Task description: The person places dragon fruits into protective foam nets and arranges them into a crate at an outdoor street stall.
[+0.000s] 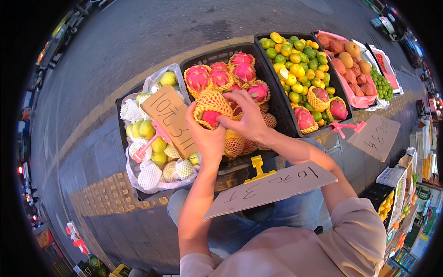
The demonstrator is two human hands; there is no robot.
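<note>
Above a black plastic crate, my left hand holds a pink dragon fruit in a yellow foam net sleeve. From the other side, my right hand grips the same fruit, its thumb by the bare pink skin at the sleeve's opening. More netted dragon fruits fill the crate's far part. Closer to me in it lie several fruits in yellow netting, partly hidden by my right hand. A yellow clip holds a handwritten cardboard sign at the crate's near side, under my forearms.
Left stands a crate of yellow-green fruit, with a cardboard sign on a pink clip. Rightward are green-orange citrus, with three dragon fruits on top, a pink-lined crate and green grapes. Beyond runs a road.
</note>
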